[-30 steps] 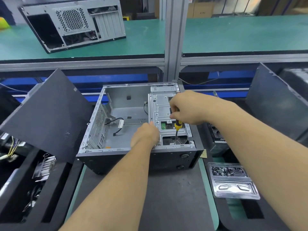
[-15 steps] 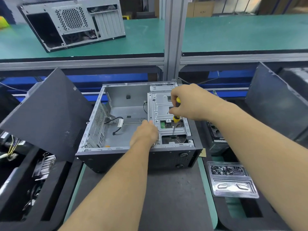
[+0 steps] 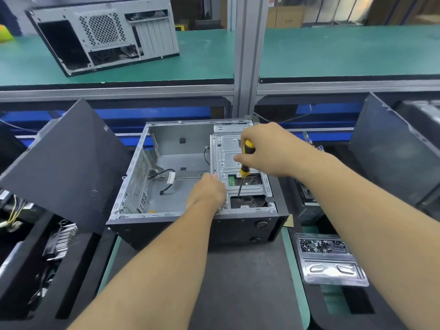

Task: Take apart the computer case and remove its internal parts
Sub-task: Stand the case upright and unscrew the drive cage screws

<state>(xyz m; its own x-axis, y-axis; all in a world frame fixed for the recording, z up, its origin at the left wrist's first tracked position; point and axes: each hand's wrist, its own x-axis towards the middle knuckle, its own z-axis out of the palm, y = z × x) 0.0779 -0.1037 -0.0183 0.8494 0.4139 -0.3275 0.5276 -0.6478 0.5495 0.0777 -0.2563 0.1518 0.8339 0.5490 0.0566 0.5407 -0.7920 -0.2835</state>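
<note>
Right hand [image 3: 269, 151] gripping the screwdriver [image 3: 245, 163], now raised off the drive cage [image 3: 223, 151]; that screw is probably loose. Left hand [image 3: 207, 191] rests at the cage's near-left edge, grip hidden.

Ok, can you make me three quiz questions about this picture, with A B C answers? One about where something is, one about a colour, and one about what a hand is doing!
1. Where is the tray of little screws?
A. On the green shelf at the back
B. Right of the open computer case, near the front
C. Inside the case

2. What colours is the screwdriver handle?
A. Yellow and black
B. Red and white
C. All blue

3. What is the right hand doing?
A. Resting flat on the table
B. Pointing at the ceiling
C. Gripping the screwdriver

Answers:
1 B: the screw tray lies right of the open computer case.
2 A: the screwdriver has a yellow handle with black parts.
3 C: the right hand is curled round the handle, tip pointing down into the drive cage, while the left hand rests at the cage's edge.
</note>
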